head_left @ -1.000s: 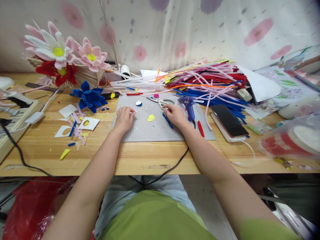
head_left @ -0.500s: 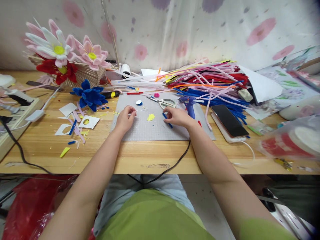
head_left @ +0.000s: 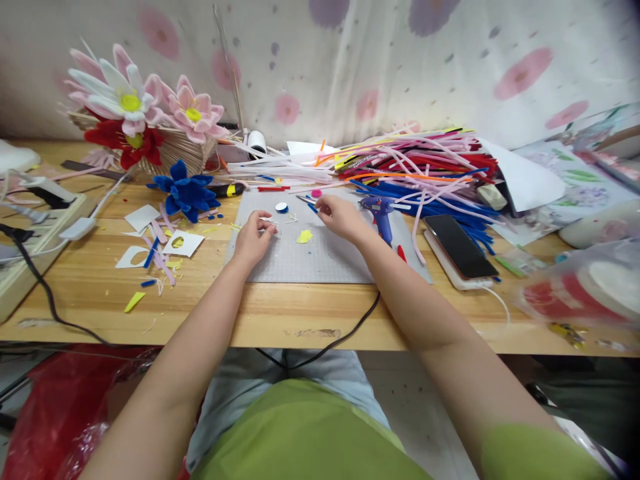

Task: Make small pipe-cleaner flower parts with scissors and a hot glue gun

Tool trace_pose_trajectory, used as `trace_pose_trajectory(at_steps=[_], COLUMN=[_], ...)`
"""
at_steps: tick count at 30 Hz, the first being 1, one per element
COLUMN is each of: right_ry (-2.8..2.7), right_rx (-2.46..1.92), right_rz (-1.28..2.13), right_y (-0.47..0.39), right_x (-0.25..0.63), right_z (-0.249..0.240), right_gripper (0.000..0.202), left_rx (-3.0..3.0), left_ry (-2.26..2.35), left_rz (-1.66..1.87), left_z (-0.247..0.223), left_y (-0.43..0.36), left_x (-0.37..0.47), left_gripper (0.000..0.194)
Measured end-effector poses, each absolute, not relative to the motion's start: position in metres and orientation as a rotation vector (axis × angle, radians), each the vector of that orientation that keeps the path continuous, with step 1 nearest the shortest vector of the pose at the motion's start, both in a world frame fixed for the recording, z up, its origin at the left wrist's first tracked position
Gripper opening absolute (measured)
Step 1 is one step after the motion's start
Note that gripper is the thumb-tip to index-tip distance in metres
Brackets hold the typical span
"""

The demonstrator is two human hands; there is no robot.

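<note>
My right hand point(head_left: 339, 217) is over the back of the grey cutting mat point(head_left: 295, 267), its fingers closed on a short blue pipe cleaner point(head_left: 312, 208). Behind that hand lies a pair of scissors point(head_left: 303, 199); only part of the blades shows. My left hand point(head_left: 254, 237) rests at the mat's left side with curled fingers, a faint pale bit at their tips, too small to name. Between the hands are a yellow scrap point(head_left: 305, 237) and a round white piece with a blue edge point(head_left: 282, 208). A purple glue gun point(head_left: 380, 217) lies right of my right hand.
A blue fuzzy flower point(head_left: 184, 190) and paper offcuts point(head_left: 187, 244) lie left of the mat. Piled pipe cleaners point(head_left: 420, 160) line the back. A phone point(head_left: 459, 245) sits on a white block at right. A black cord point(head_left: 350, 328) crosses the front edge.
My right hand has moved left and away from me with the blue pipe cleaner, now covering the scissors' handles. My left hand has barely moved. The view has shifted slightly.
</note>
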State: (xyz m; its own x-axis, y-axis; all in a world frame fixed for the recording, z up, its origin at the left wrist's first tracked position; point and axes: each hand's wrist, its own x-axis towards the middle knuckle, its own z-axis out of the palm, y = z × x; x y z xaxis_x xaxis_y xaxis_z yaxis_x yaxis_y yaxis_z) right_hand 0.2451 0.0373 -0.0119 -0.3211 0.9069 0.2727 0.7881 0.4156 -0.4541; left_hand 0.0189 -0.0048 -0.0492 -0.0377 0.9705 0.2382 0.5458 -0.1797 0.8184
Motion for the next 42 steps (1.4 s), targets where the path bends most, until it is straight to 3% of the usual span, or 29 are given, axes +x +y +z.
trace_pose_trajectory(at_steps=[5,11,16,23,34,42], right_ry=[-2.274,-1.943,-1.847,-1.944,-1.989,-1.966], right_rx=[-1.435,-1.548,-1.476,-1.046,-0.979,-1.010], right_rz=[0.170,0.184,0.452,0.928,0.863,0.875], right_y=[0.084,0.082,0.047,0.014,0.005,0.008], right_x=[0.232,0.235,0.234,0.220,0.213,0.221], right_z=[-0.010,-0.022,-0.024,-0.040,-0.041,-0.043], right_gripper=[0.021,0.017,0.015,0.033,0.026,0.025], left_rx=[1.734,1.700,1.682,1.678,1.574,1.489], left_ry=[1.586,1.641,1.622,1.361,1.240,1.304], left_rz=[1.155,1.177,1.207,1.096,1.100,1.352], left_z=[-0.052,-0.049,-0.043,-0.049,-0.064,-0.059], left_y=[-0.005,-0.005,-0.010,-0.017,-0.011,-0.006], left_x=[0.018,0.019,0.029,0.047,0.045,0.036], left_gripper=[0.025,0.023,0.025,0.028,0.024,0.023])
